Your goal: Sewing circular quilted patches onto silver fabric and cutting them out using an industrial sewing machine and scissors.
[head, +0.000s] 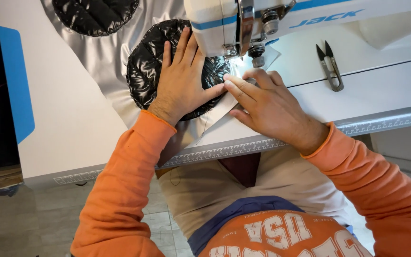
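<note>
My left hand (pixel 181 81) lies flat and spread wide on the black quilted round piece (pixel 143 71), fingers pointing toward 12 o'clock, pressing it down on the silver fabric (pixel 105 52) just at 9 o'clock of the sewing machine head (pixel 224 24). My right hand (pixel 262 102) rests flat too, fingers held close together and aimed toward 10 o'clock, its fingertips (pixel 228 82) touching the edge of the quilted piece and the pale fabric strip (pixel 220 112) beneath it, right in front of the presser foot (pixel 258 59). Neither hand grips anything; both only press down. The quilted piece sits on the white sewing table (pixel 72 119), partly under the machine head. A 2nd black quilted round (pixel 96 14) lies at 11 o'clock, well apart from my hands. Thread snips (pixel 330 66) lie at 2 o'clock on the machine bed. A ruler strip (pixel 243 147) runs along the table's near edge.
</note>
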